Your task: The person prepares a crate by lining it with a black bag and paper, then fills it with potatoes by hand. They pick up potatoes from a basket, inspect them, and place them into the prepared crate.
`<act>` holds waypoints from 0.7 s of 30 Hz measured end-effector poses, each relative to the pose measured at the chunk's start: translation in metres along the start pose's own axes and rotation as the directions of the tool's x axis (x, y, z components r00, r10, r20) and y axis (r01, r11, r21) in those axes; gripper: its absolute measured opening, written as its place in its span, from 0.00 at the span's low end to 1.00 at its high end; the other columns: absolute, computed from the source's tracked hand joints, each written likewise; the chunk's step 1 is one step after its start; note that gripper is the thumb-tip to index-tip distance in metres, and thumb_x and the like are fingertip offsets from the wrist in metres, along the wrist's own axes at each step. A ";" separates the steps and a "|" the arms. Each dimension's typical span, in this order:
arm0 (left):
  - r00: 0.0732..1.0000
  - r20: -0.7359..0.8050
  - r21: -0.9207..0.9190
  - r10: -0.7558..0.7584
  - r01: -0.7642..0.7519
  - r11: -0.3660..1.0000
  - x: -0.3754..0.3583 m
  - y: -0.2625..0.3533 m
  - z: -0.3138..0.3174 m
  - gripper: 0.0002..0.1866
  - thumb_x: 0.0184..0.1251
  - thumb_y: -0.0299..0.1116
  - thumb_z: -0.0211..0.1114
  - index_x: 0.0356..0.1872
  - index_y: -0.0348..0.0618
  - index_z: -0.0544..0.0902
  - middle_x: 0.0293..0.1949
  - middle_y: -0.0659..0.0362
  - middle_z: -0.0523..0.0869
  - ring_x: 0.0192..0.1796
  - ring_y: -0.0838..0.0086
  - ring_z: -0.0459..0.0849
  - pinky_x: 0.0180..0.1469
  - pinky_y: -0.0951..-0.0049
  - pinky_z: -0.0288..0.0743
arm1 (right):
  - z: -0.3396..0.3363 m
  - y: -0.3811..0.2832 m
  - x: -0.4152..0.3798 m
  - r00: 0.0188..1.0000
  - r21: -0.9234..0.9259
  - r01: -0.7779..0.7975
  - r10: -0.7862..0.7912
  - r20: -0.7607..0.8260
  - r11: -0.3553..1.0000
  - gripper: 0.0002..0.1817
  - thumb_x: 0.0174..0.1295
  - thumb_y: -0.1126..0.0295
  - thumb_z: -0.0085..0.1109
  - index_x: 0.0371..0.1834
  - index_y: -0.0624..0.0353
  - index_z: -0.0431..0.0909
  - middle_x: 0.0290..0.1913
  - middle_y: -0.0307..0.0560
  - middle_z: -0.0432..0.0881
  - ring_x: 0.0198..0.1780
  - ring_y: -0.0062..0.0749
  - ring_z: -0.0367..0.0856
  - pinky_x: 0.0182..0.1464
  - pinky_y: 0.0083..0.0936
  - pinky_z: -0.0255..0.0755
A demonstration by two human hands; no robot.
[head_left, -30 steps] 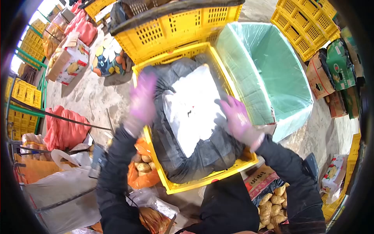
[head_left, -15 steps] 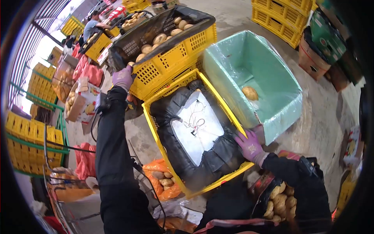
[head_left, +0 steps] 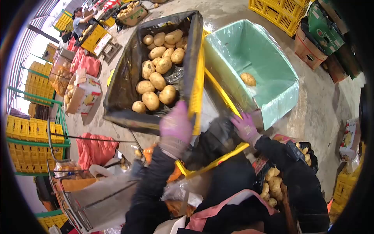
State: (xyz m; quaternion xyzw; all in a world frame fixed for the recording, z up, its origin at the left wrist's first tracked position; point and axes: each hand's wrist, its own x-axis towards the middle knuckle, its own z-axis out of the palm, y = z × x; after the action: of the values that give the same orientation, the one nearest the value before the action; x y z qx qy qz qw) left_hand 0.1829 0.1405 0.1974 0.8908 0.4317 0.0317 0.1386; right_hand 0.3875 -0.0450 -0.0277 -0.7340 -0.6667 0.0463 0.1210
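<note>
My left hand [head_left: 176,125], in a purple glove and somewhat blurred, is closed on the near rim of a yellow crate [head_left: 199,84] lined with black plastic. Several potatoes [head_left: 157,80] lie inside this crate, which is tilted toward me. My right hand [head_left: 245,126], gloved alike, grips the right rim of a lower yellow crate [head_left: 212,163]. Black plastic lines that one too, and the upper crate partly covers it. Just beyond my right hand stands a box lined with green plastic [head_left: 272,97], holding a single potato [head_left: 248,79].
Sacks and a carton [head_left: 87,93] stand to the left, near a metal cart frame [head_left: 58,156]. Stacked yellow crates [head_left: 276,15] are at the back right, beside a green carton [head_left: 324,31]. A bag of potatoes [head_left: 274,185] sits by my right arm. Another person [head_left: 80,23] works far left.
The potato crate has swung nearer and tipped toward me, now over part of the lower crate. My left hand has come back with it; my right hand stays on the lower crate's rim.
</note>
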 end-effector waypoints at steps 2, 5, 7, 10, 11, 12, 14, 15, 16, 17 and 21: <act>0.969 -0.107 -0.363 0.223 -0.247 0.899 -0.045 0.044 0.014 0.25 0.63 0.38 0.67 0.56 0.34 0.74 0.42 0.38 0.83 0.46 0.41 0.83 0.49 0.51 0.77 | -0.008 0.000 0.002 0.996 0.023 0.010 -0.008 -0.085 1.000 0.28 0.52 0.71 0.59 0.62 0.53 0.72 0.64 0.52 0.72 0.65 0.52 0.69 0.66 0.47 0.62; 0.861 -0.140 -0.569 0.489 -0.474 0.672 -0.095 0.057 0.029 0.33 0.59 0.42 0.71 0.64 0.37 0.72 0.56 0.40 0.79 0.58 0.46 0.78 0.64 0.55 0.69 | -0.007 -0.004 -0.012 0.963 0.364 -0.135 0.208 -0.168 0.921 0.30 0.51 0.75 0.57 0.62 0.61 0.70 0.59 0.60 0.74 0.64 0.55 0.69 0.66 0.45 0.63; 0.832 -0.087 -0.334 0.547 -0.542 0.771 -0.099 0.036 -0.034 0.37 0.56 0.44 0.74 0.64 0.38 0.72 0.62 0.44 0.76 0.63 0.50 0.75 0.68 0.53 0.64 | 0.024 0.023 -0.036 0.918 0.452 -0.174 0.309 -0.247 0.875 0.22 0.62 0.76 0.53 0.61 0.65 0.71 0.56 0.56 0.77 0.62 0.46 0.74 0.64 0.38 0.69; 0.888 0.120 -0.276 0.445 -0.400 0.874 -0.136 -0.028 -0.050 0.39 0.54 0.49 0.74 0.65 0.39 0.72 0.61 0.44 0.77 0.63 0.50 0.75 0.66 0.53 0.66 | -0.039 0.017 -0.059 0.815 0.752 -0.239 0.548 -0.188 0.614 0.19 0.68 0.73 0.51 0.62 0.63 0.71 0.58 0.52 0.77 0.61 0.38 0.74 0.62 0.33 0.71; 0.878 0.209 -0.293 0.430 -0.363 0.885 -0.154 -0.035 -0.048 0.39 0.56 0.51 0.72 0.64 0.40 0.71 0.59 0.44 0.78 0.60 0.49 0.77 0.63 0.53 0.69 | -0.070 0.007 -0.060 0.791 0.812 -0.208 0.582 -0.188 0.546 0.18 0.70 0.72 0.50 0.62 0.62 0.72 0.58 0.50 0.77 0.61 0.35 0.74 0.61 0.31 0.72; 0.850 0.303 -0.330 0.430 -0.330 0.884 -0.169 -0.033 -0.040 0.39 0.57 0.52 0.71 0.65 0.40 0.71 0.58 0.43 0.78 0.59 0.48 0.77 0.61 0.54 0.70 | -0.106 -0.004 -0.057 0.783 0.842 -0.150 0.583 -0.219 0.519 0.18 0.72 0.71 0.50 0.63 0.62 0.72 0.59 0.49 0.77 0.61 0.32 0.74 0.61 0.30 0.72; 0.850 0.351 -0.311 0.392 -0.289 0.905 -0.208 -0.026 -0.006 0.37 0.58 0.47 0.70 0.66 0.40 0.70 0.55 0.42 0.79 0.55 0.49 0.80 0.57 0.56 0.73 | -0.177 -0.040 -0.052 0.794 0.790 -0.036 0.498 -0.349 0.612 0.24 0.68 0.63 0.57 0.65 0.60 0.71 0.63 0.47 0.76 0.65 0.34 0.71 0.66 0.32 0.65; 0.918 0.264 -0.141 0.297 -0.268 0.953 -0.219 -0.026 0.021 0.32 0.57 0.40 0.69 0.63 0.40 0.73 0.50 0.46 0.81 0.51 0.50 0.80 0.53 0.56 0.74 | -0.208 -0.059 -0.045 0.797 0.739 0.004 0.445 -0.409 0.673 0.33 0.61 0.56 0.64 0.67 0.59 0.70 0.66 0.46 0.74 0.70 0.40 0.68 0.73 0.36 0.58; 0.924 0.198 -0.165 0.326 -0.297 0.941 -0.220 -0.024 0.025 0.30 0.55 0.36 0.69 0.61 0.39 0.75 0.47 0.47 0.82 0.49 0.51 0.80 0.51 0.55 0.74 | -0.236 -0.069 -0.041 0.922 0.489 0.113 0.093 -0.377 0.865 0.33 0.58 0.59 0.66 0.67 0.56 0.71 0.64 0.46 0.75 0.68 0.41 0.70 0.72 0.39 0.59; 0.920 0.143 -0.182 0.364 -0.337 0.924 -0.211 -0.023 0.024 0.28 0.54 0.32 0.69 0.58 0.39 0.76 0.43 0.48 0.82 0.46 0.51 0.80 0.49 0.54 0.75 | -0.249 -0.072 -0.035 0.949 0.233 0.277 -0.228 -0.216 0.932 0.33 0.55 0.61 0.68 0.66 0.54 0.72 0.61 0.47 0.76 0.66 0.43 0.72 0.71 0.42 0.59; 0.877 0.090 -0.229 0.472 -0.443 0.867 -0.183 -0.024 0.022 0.25 0.53 0.30 0.70 0.55 0.40 0.79 0.38 0.46 0.83 0.43 0.50 0.82 0.46 0.54 0.76 | -0.189 -0.026 -0.003 0.826 0.018 0.539 -0.532 0.185 0.842 0.05 0.45 0.67 0.66 0.26 0.49 0.81 0.29 0.43 0.82 0.45 0.45 0.82 0.67 0.47 0.58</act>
State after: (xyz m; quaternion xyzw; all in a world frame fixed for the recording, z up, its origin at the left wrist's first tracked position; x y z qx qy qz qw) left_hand 0.0540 0.0077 0.1814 0.9490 0.1914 0.0431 0.2469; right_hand 0.4055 -0.0678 0.1605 -0.5122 -0.8546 0.0659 0.0548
